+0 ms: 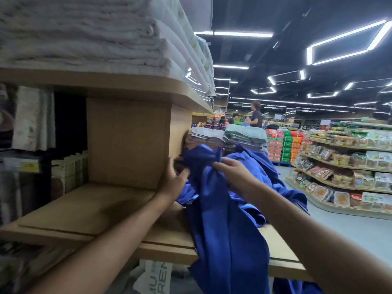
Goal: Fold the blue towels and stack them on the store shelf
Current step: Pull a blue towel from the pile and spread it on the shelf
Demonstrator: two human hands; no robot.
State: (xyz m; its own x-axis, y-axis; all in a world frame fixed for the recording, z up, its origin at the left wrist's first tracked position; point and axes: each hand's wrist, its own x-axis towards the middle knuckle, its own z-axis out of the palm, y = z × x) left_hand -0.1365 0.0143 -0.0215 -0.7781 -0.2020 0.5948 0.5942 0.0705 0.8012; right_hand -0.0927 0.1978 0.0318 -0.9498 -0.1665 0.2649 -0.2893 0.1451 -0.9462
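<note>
The person holds one blue towel with both hands above the wooden store shelf. The left hand is just beside the wooden divider at the back of the shelf. Its fingers are curled around the upper left part of the towel, with the thumb pressing on the cloth. The right hand pinches the bunched upper edge of the same towel, and its fingers are closed on the fabric.

The towel is not folded. It is gathered between the two hands, and its long part hangs down over the front edge of the shelf.

Behind the right hand, a heap of blue towels lies loose on the same shelf. Farther back stand the folded grey towels and, beside them, the folded green towels.

On the upper shelf a high stack of white towels rests. At the right, across the aisle, are food shelves with packed goods. A person in a dark shirt stands far back in the store.
</note>
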